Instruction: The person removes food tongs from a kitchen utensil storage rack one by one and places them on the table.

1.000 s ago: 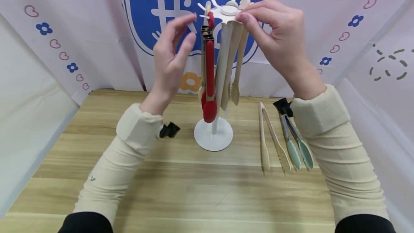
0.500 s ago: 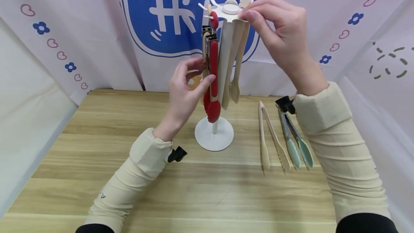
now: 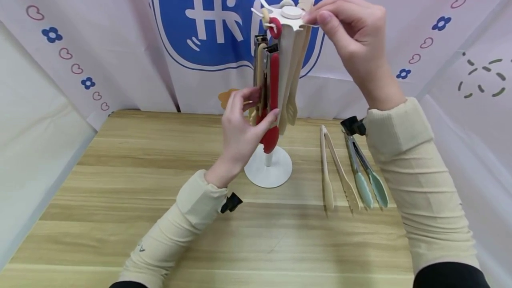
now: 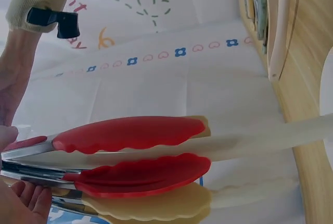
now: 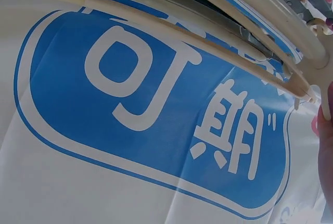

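A white utensil stand (image 3: 291, 12) rises from a round base (image 3: 269, 173). My right hand (image 3: 354, 34) pinches the rim of its top, and part of that hand (image 5: 326, 151) shows in the right wrist view. Red-tipped tongs (image 3: 274, 74) hang from a hook by a red loop. My left hand (image 3: 245, 130) grips them low down, thumb in front and fingers behind. In the left wrist view the red heads (image 4: 130, 133) stand apart. Beige-tipped tongs (image 4: 151, 207) hang close behind them; whether my fingers touch these too, I cannot tell.
Beige tongs (image 3: 326, 168) and green-tipped tongs (image 3: 362, 186) lie on the wooden table (image 3: 280, 243) to the right. Several beige utensils, including a slotted one (image 3: 292, 110), hang on the stand's right side. A printed cloth (image 3: 168, 34) hangs behind.
My left hand has come down from beside the stand's top and taken hold of the red-tipped tongs. The stand has shifted slightly right, with my right hand still on its rim.
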The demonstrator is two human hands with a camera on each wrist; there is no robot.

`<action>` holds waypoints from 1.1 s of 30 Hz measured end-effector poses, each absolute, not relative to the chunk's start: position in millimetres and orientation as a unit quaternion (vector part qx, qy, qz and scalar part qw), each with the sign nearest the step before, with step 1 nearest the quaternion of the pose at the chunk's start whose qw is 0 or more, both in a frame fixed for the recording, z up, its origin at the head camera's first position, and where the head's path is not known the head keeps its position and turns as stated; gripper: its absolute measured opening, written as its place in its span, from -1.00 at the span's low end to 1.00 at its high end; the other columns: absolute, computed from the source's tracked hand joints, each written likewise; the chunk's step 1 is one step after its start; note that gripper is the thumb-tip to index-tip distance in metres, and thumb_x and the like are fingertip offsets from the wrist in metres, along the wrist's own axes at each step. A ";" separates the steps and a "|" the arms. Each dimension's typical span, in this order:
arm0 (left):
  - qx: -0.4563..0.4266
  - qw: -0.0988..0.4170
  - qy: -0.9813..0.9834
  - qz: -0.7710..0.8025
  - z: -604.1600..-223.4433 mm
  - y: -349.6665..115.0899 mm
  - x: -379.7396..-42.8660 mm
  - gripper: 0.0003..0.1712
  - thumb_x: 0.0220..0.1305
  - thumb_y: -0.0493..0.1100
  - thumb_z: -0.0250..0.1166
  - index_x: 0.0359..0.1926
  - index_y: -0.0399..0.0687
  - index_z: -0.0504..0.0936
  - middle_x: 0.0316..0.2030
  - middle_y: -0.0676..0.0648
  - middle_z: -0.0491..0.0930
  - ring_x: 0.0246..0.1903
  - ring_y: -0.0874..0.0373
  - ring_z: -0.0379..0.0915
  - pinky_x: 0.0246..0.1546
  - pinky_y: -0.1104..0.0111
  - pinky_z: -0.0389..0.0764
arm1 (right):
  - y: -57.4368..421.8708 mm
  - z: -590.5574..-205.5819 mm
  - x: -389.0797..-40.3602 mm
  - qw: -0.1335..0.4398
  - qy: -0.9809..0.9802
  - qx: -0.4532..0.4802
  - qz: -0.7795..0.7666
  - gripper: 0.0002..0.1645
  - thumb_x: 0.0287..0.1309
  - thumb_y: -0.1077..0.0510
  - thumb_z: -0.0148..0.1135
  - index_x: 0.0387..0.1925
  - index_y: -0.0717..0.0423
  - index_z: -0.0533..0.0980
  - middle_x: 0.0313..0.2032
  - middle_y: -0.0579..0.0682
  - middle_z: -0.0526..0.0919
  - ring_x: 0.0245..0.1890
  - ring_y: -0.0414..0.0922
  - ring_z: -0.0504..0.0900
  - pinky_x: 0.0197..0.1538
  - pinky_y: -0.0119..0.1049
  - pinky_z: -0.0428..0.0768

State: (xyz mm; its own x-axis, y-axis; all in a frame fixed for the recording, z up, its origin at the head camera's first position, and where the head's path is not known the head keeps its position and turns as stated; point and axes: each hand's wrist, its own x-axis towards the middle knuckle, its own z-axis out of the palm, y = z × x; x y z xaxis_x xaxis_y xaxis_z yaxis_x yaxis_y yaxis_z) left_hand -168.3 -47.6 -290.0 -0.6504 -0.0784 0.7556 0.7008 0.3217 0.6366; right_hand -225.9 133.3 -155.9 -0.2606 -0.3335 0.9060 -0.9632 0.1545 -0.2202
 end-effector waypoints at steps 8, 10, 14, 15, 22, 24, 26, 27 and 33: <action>-0.195 0.368 -0.746 -0.519 -298.3 -37.4 -165.3 -0.40 -0.03 -0.20 0.41 0.00 -0.36 0.36 -0.16 -0.18 0.43 -0.13 0.11 0.39 -0.10 0.41 0.50 | 131.3 -155.2 -226.6 0.347 -0.631 0.494 0.488 -0.71 0.10 0.42 -0.14 -0.45 0.54 0.52 -0.38 -0.20 0.64 -0.31 -0.20 0.53 -0.18 -0.43 0.45; -0.194 0.370 -0.751 -0.512 -299.6 -34.4 -165.5 -0.40 -0.03 -0.20 0.40 0.00 -0.36 0.36 -0.16 -0.19 0.42 -0.14 0.10 0.39 -0.11 0.41 0.50 | 131.3 -155.1 -227.0 0.339 -0.627 0.493 0.498 -0.69 0.08 0.41 -0.17 -0.45 0.52 0.52 -0.38 -0.24 0.63 -0.28 -0.19 0.53 -0.12 -0.38 0.45; -0.189 0.370 -0.759 -0.501 -301.7 -29.4 -166.0 -0.41 -0.01 -0.19 0.39 0.00 -0.36 0.35 -0.15 -0.19 0.41 -0.14 0.10 0.39 -0.12 0.42 0.51 | 132.4 -156.0 -228.8 0.333 -0.628 0.489 0.506 -0.67 0.06 0.41 -0.21 -0.44 0.49 0.53 -0.38 -0.26 0.62 -0.28 -0.18 0.52 -0.10 -0.36 0.43; -0.188 0.371 -0.761 -0.499 -302.1 -28.5 -166.2 -0.41 -0.01 -0.19 0.39 0.00 -0.36 0.34 -0.15 -0.19 0.41 -0.14 0.09 0.39 -0.13 0.42 0.50 | 132.7 -156.4 -229.3 0.333 -0.629 0.487 0.506 -0.66 0.06 0.41 -0.21 -0.44 0.48 0.53 -0.37 -0.26 0.62 -0.28 -0.18 0.52 -0.10 -0.37 0.43; -0.177 0.365 -0.760 -0.508 -304.3 -26.0 -167.7 -0.40 -0.02 -0.19 0.40 -0.01 -0.37 0.34 -0.14 -0.21 0.40 -0.14 0.07 0.40 -0.12 0.43 0.51 | 130.9 -157.9 -228.8 0.345 -0.637 0.476 0.498 -0.67 0.08 0.40 -0.19 -0.42 0.50 0.53 -0.37 -0.29 0.61 -0.29 -0.20 0.51 -0.11 -0.38 0.43; -0.175 0.359 -0.761 -0.511 -305.1 -25.7 -167.8 -0.40 -0.02 -0.19 0.40 -0.01 -0.37 0.34 -0.14 -0.20 0.40 -0.13 0.07 0.40 -0.13 0.44 0.52 | 129.9 -158.1 -228.0 0.349 -0.638 0.471 0.499 -0.67 0.08 0.40 -0.19 -0.43 0.51 0.52 -0.37 -0.30 0.61 -0.30 -0.21 0.51 -0.13 -0.39 0.43; -0.173 0.355 -0.760 -0.516 -305.6 -25.2 -167.8 -0.41 -0.01 -0.20 0.39 -0.02 -0.36 0.34 -0.14 -0.20 0.40 -0.14 0.07 0.41 -0.13 0.44 0.53 | 128.9 -158.1 -227.5 0.353 -0.636 0.466 0.503 -0.68 0.07 0.40 -0.18 -0.44 0.51 0.52 -0.39 -0.29 0.61 -0.32 -0.21 0.51 -0.15 -0.40 0.44; -0.173 0.354 -0.759 -0.518 -305.8 -25.1 -167.6 -0.42 -0.01 -0.20 0.39 -0.02 -0.36 0.34 -0.14 -0.20 0.40 -0.14 0.07 0.41 -0.14 0.44 0.53 | 128.4 -158.0 -227.5 0.355 -0.634 0.463 0.508 -0.68 0.07 0.41 -0.18 -0.45 0.51 0.52 -0.40 -0.28 0.61 -0.33 -0.21 0.51 -0.17 -0.41 0.44; -0.176 0.352 -0.752 -0.529 -304.5 -26.1 -164.6 -0.46 -0.02 -0.22 0.39 -0.06 -0.37 0.37 -0.17 -0.20 0.40 -0.17 0.06 0.42 -0.15 0.43 0.54 | 126.7 -158.2 -227.4 0.361 -0.623 0.446 0.532 -0.71 0.04 0.43 -0.14 -0.53 0.48 0.53 -0.46 -0.21 0.63 -0.39 -0.20 0.52 -0.24 -0.43 0.44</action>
